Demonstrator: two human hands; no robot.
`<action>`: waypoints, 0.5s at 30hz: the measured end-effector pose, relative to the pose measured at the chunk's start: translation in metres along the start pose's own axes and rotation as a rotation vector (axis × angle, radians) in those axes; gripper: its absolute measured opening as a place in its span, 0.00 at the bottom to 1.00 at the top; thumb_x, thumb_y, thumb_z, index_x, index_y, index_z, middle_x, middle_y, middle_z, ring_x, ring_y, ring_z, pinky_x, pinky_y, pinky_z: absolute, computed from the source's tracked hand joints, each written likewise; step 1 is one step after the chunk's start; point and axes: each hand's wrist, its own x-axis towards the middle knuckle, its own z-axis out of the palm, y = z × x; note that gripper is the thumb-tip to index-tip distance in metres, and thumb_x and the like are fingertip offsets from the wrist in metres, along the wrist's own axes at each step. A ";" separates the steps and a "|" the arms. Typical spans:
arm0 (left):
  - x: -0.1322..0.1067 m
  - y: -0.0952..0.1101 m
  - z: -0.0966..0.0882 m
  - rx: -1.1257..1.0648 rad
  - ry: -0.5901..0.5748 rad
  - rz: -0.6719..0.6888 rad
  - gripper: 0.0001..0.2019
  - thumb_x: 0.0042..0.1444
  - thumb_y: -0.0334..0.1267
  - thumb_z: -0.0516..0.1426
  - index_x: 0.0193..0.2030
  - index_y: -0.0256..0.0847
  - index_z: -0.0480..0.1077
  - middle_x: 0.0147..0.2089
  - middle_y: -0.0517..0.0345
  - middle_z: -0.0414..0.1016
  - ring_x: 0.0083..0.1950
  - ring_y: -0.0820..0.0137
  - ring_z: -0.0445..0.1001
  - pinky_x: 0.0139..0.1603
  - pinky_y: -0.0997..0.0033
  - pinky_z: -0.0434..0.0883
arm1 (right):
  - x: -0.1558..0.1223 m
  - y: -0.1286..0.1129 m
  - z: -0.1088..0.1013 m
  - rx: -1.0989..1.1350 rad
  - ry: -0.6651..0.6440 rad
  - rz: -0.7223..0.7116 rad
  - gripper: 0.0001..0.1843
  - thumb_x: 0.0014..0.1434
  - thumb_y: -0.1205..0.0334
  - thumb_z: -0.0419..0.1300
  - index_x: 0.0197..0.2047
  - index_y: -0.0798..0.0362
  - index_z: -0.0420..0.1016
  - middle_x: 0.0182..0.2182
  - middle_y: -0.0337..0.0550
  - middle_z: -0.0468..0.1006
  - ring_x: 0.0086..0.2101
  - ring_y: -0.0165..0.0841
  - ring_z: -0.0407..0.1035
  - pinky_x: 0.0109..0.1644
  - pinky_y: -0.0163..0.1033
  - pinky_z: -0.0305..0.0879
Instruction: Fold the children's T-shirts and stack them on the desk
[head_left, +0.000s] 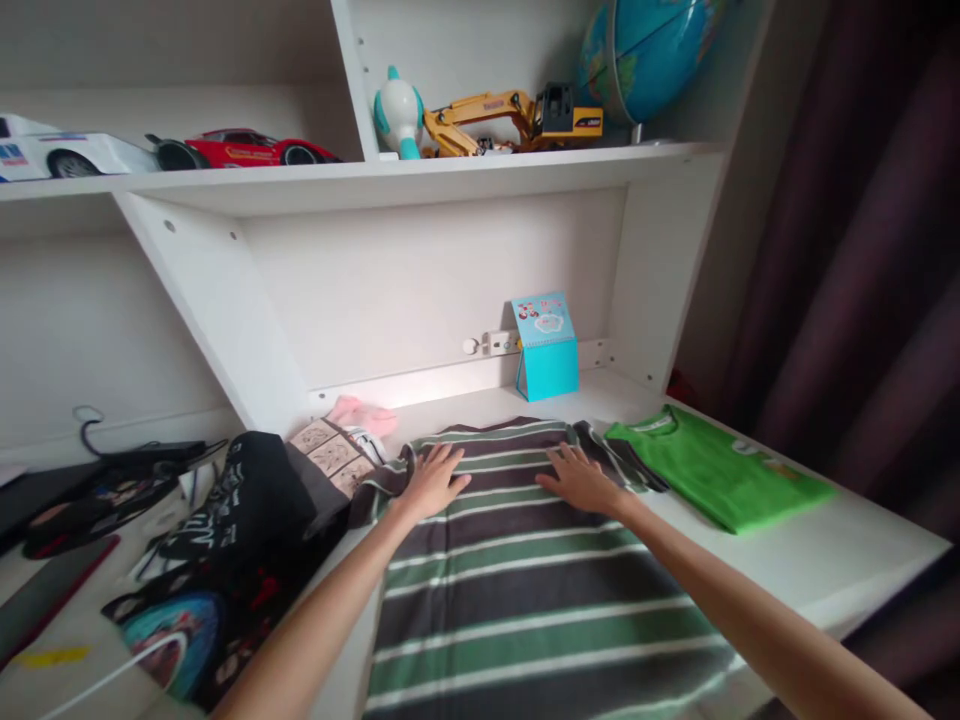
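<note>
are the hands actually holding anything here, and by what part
Nothing is gripped. The left hand and right hand lie flat, fingers spread, on the upper part of the striped shirt.

The striped shirt (517,590) is lying spread flat just in front of the blue desk calendar (546,347), showing broad dark grey and green bands parted by thin white lines. Its top edge is sitting nearest the calendar, both short sleeves are bunching outward there, and its body is stretching away from it
</note>
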 end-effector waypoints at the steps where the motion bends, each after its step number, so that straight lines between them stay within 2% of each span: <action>1: -0.001 -0.001 0.008 0.015 -0.046 -0.042 0.29 0.58 0.55 0.45 0.64 0.47 0.53 0.68 0.50 0.46 0.67 0.53 0.42 0.61 0.44 0.47 | -0.010 0.003 0.010 -0.001 -0.035 0.021 0.32 0.58 0.43 0.49 0.60 0.53 0.61 0.58 0.58 0.61 0.57 0.53 0.53 0.52 0.60 0.56; 4: -0.002 -0.010 0.023 0.027 -0.076 -0.139 0.32 0.55 0.63 0.40 0.65 0.56 0.48 0.69 0.54 0.40 0.68 0.47 0.35 0.58 0.35 0.43 | -0.022 0.018 0.024 0.004 -0.093 0.041 0.34 0.59 0.38 0.42 0.64 0.43 0.51 0.63 0.48 0.52 0.61 0.52 0.42 0.55 0.66 0.45; 7: 0.001 -0.016 0.028 0.020 -0.050 -0.179 0.34 0.53 0.66 0.39 0.65 0.59 0.46 0.69 0.56 0.39 0.67 0.43 0.33 0.57 0.32 0.41 | -0.012 0.036 0.023 0.023 -0.129 0.038 0.33 0.59 0.37 0.41 0.64 0.38 0.48 0.64 0.43 0.50 0.61 0.52 0.41 0.55 0.69 0.44; 12: 0.012 -0.016 0.031 0.017 -0.037 -0.267 0.38 0.49 0.69 0.39 0.65 0.58 0.46 0.70 0.54 0.38 0.66 0.36 0.33 0.55 0.30 0.40 | 0.023 0.052 0.026 0.064 -0.131 0.046 0.31 0.59 0.40 0.44 0.63 0.40 0.52 0.63 0.45 0.51 0.61 0.51 0.43 0.56 0.65 0.47; 15: 0.018 -0.016 0.033 0.039 -0.012 -0.291 0.39 0.50 0.69 0.38 0.66 0.54 0.46 0.69 0.50 0.38 0.66 0.36 0.34 0.56 0.32 0.41 | 0.046 0.052 0.026 0.095 -0.100 0.039 0.28 0.58 0.44 0.50 0.60 0.42 0.60 0.60 0.45 0.59 0.59 0.46 0.50 0.58 0.55 0.51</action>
